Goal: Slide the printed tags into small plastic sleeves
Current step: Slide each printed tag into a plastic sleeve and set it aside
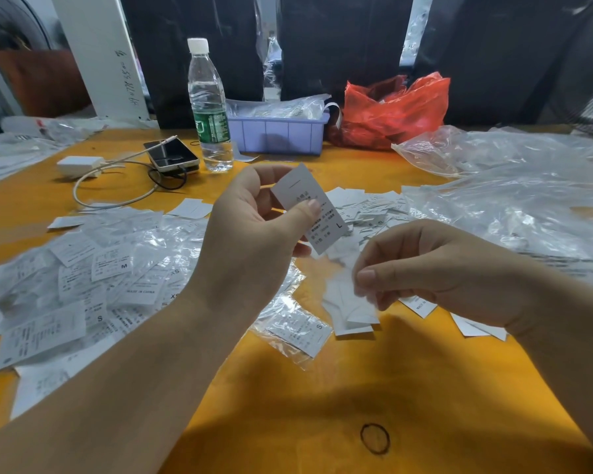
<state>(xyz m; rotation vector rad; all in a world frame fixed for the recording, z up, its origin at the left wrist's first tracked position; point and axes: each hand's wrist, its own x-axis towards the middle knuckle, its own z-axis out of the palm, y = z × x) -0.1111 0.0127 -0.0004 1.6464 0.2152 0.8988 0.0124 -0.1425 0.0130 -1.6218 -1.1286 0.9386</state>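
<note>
Tag (310, 206) pinched in left hand (254, 230) — raised, above right hand (435, 268)

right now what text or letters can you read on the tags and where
"L": white printed tag pinched in the left hand; its other print is too small.
"M": sleeved tag in the left pile.
"MADE IN CHINA": sleeved tag below it.
"S": sleeved tag near centre.
Green bottle label: blurred.
</note>
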